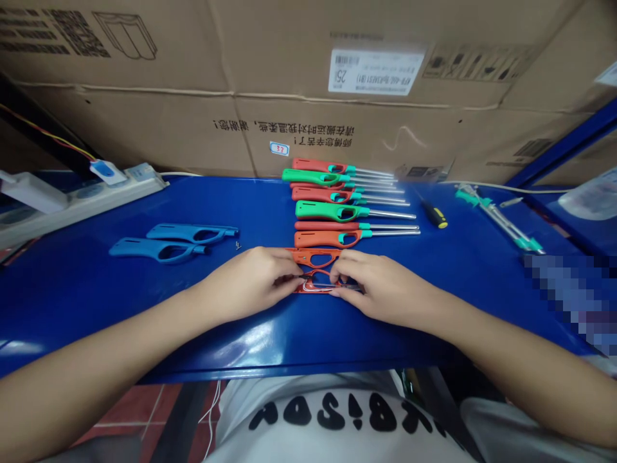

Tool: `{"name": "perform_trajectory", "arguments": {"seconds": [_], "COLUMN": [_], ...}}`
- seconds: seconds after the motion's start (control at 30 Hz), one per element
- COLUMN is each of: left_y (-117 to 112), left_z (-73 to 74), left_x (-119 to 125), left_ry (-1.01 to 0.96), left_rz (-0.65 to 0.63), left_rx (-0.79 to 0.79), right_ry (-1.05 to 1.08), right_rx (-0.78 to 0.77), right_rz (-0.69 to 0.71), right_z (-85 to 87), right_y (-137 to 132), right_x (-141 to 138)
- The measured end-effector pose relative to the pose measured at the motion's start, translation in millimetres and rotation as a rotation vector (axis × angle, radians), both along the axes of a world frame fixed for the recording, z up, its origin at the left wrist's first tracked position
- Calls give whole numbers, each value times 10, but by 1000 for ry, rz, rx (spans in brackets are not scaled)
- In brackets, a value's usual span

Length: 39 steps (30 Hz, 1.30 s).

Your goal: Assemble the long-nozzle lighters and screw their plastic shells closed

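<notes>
Both my hands rest on the blue table (96, 289) around a red lighter shell half (322, 280) that lies open side up with wires inside. My left hand (253, 280) pinches its left end with closed fingers. My right hand (380, 286) presses closed fingers on its right part. A second red shell half (315, 258) lies just behind, touching my fingers. Behind it a row of several assembled red and green long-nosed lighters (347, 199) runs to the back of the table.
Two blue shell halves (173, 241) lie at the left, with a tiny screw (238, 245) beside them. A yellow-handled screwdriver (434, 214) and more teal parts (501, 218) are at the right. A power strip (87, 193) sits far left. Cardboard boxes (308, 83) wall the back.
</notes>
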<state>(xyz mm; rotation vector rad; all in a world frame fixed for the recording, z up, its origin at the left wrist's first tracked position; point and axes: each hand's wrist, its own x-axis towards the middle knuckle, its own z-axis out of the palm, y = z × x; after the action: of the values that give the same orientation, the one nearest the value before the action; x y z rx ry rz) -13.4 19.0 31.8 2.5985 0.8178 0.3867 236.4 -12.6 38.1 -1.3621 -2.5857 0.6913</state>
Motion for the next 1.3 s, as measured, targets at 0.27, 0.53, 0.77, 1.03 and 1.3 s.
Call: {"name": "perform_trajectory", "arguments": {"seconds": [0.27, 0.53, 0.77, 1.03, 1.3], "left_y": [-5, -20, -101, -169, -157], "left_z": [-23, 9, 37, 146, 108], "left_x": [-35, -24, 22, 63, 50], "left_ry": [78, 103, 233, 383, 347], "left_rz": [-31, -26, 22, 71, 35], "left_rx": [68, 86, 157, 186, 283], "right_ry": [112, 212, 78, 32, 31], "right_rx": [-18, -130, -86, -62, -33], "right_rz": [-20, 156, 214, 196, 201], "right_z": [-23, 34, 15, 26, 21], "right_y": [22, 94, 67, 64, 70], "right_x": [3, 70, 90, 65, 49]}}
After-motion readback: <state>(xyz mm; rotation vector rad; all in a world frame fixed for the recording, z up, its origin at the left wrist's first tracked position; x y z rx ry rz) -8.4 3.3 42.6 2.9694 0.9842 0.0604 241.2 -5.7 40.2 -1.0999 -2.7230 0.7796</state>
